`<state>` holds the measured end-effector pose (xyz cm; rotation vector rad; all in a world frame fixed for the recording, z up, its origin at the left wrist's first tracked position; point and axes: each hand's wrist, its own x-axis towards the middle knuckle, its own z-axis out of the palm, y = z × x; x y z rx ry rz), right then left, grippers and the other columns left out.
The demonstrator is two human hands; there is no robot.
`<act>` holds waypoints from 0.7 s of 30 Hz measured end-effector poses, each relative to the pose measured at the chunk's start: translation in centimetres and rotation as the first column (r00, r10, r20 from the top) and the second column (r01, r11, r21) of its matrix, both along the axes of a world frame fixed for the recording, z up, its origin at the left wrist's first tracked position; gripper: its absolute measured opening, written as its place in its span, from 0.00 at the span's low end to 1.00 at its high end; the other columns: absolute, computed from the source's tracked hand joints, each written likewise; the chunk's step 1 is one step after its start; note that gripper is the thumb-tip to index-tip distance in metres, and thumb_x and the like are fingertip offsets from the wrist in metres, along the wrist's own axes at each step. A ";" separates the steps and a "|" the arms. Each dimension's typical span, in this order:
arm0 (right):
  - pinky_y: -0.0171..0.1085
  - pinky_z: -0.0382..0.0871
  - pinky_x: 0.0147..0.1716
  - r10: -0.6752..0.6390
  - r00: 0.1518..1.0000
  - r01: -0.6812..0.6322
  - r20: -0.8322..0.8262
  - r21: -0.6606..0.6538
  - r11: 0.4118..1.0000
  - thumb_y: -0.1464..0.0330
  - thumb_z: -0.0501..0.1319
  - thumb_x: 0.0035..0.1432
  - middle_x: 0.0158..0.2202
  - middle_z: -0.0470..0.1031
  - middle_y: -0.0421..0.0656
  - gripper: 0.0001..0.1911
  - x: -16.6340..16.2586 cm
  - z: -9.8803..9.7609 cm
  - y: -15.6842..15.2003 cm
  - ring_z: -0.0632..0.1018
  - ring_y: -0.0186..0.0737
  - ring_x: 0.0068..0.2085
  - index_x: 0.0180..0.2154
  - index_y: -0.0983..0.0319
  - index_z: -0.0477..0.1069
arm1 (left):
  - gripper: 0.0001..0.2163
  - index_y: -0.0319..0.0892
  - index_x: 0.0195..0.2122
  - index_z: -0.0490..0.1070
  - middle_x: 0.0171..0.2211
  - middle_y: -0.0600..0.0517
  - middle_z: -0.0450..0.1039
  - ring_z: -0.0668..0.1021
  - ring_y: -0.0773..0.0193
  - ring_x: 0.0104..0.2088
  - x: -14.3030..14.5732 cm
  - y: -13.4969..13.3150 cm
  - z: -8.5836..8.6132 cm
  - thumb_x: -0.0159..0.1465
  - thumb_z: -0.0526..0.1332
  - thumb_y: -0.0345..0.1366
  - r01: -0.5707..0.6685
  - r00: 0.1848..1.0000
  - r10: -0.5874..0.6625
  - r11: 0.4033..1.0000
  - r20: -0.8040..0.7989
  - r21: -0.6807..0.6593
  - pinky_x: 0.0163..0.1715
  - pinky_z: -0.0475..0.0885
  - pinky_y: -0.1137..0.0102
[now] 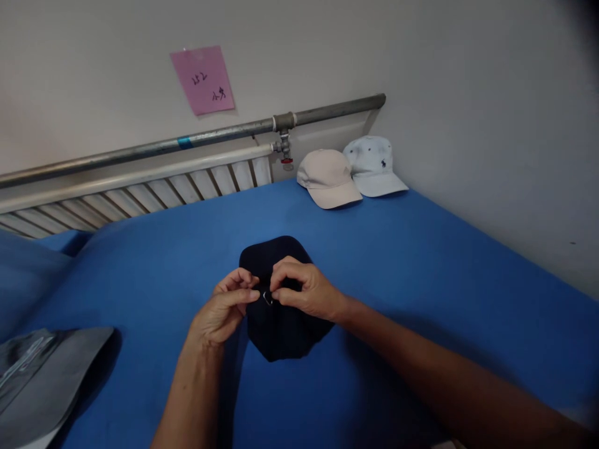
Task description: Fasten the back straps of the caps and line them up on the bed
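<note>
A dark navy or black cap (pixel 285 333) lies on the blue surface in the middle of the view. At its strap sits a small metal buckle (pixel 267 298), between my two hands. My left hand (pixel 223 308) is closed in a pinch at the cap's strap, just left of the buckle. From the other side, my right hand (pixel 309 290) pinches the strap with thumb and forefinger close by the metal. My fingers hide most of the strap, and the dark fabric makes its edges hard to make out.
A beige cap (pixel 327 178) and a pale blue cap (pixel 374 165) rest at the back right by the wall. Grey caps (pixel 56 368) lie at the left edge. A white radiator (pixel 178 187) and a metal pipe (pixel 224 134) run along the back of the blue surface (pixel 421 262).
</note>
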<state>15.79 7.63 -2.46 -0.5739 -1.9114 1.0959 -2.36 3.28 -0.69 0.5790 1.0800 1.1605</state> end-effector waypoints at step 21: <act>0.36 0.67 0.34 -0.022 0.993 -0.017 0.117 0.319 0.948 0.79 0.57 0.48 0.27 0.68 0.39 0.09 0.4 0.7 -0.3 0.69 0.36 0.33 0.29 0.60 0.66 | 0.13 0.40 0.25 0.70 0.26 0.58 0.69 0.69 0.76 0.24 0.5 -0.2 -0.2 0.41 0.73 0.26 0.012 0.988 0.003 0.995 -0.154 0.096 0.24 0.64 0.79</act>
